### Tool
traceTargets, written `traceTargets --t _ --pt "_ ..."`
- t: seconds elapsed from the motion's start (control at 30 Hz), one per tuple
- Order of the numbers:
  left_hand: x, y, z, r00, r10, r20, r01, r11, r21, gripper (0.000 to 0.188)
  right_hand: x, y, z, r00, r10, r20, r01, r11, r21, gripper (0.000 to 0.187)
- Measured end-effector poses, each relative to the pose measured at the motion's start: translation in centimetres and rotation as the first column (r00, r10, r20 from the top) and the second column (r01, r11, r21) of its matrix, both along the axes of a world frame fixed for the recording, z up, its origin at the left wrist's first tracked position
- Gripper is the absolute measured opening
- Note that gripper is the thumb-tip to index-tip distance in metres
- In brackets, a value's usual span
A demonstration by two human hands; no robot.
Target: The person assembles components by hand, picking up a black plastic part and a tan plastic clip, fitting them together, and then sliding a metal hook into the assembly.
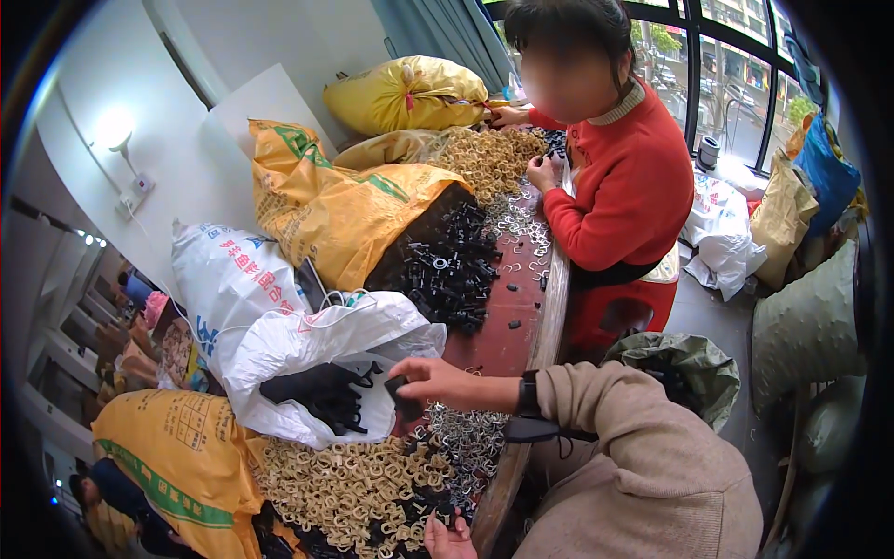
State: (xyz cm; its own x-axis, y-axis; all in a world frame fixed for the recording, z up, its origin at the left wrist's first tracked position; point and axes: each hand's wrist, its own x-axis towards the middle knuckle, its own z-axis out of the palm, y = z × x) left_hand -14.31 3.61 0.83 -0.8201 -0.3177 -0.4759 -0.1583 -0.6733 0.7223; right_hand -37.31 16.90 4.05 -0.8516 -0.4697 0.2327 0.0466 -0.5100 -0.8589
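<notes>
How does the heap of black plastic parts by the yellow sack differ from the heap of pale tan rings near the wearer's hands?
The heap of black plastic parts is dark and chunky; the heap of pale tan rings is light, made of small open loops. The black heap spills from an orange-yellow woven sack farther up the table, while the tan heap lies close by, beside the left hand. Both are loose piles on the same reddish table.

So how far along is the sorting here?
Done: black pieces already lie in the white bag. In hand: the right hand holds a black part at the bag's mouth; the left hand rests by the heap below. Left: big heaps of tan rings, metal clips and black parts remain, so probably plenty.
</notes>
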Motion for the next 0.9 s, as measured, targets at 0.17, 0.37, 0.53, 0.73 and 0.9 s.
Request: traceTargets --t 0.17,0.37,0.53,0.73,0.9 --pt "-0.1 0.2 0.4 1.000 -0.017 -0.026 0.016 0.999 -0.043 0.010 3.6 2.3 -2.8 0.833 0.259 0.489 -0.104 0.941 -0.321 0.020" --pt "-0.3 1.0 1.0 0.996 -0.078 -0.036 0.072 0.988 -0.133 0.012 8.7 2.4 -5.5 0.939 0.266 -0.219 -0.166 0.906 0.388 0.023" --pt "0.0 0.6 1.0 0.938 -0.346 -0.002 0.315 0.856 -0.410 0.024 11.0 2.7 -3.8 0.758 0.326 -0.565 -0.039 0.887 0.460 0.023" --pt "0.1 -0.2 0.4 0.853 -0.522 -0.008 0.497 0.817 -0.292 0.033 12.4 3.0 -2.3 0.701 0.342 -0.626 0.056 0.849 0.526 0.021" --pt "-1.3 0.5 -1.2 0.920 -0.385 -0.069 0.355 0.895 -0.269 0.024 13.3 3.1 -1.7 0.700 0.354 -0.620 0.165 0.765 0.623 0.020"
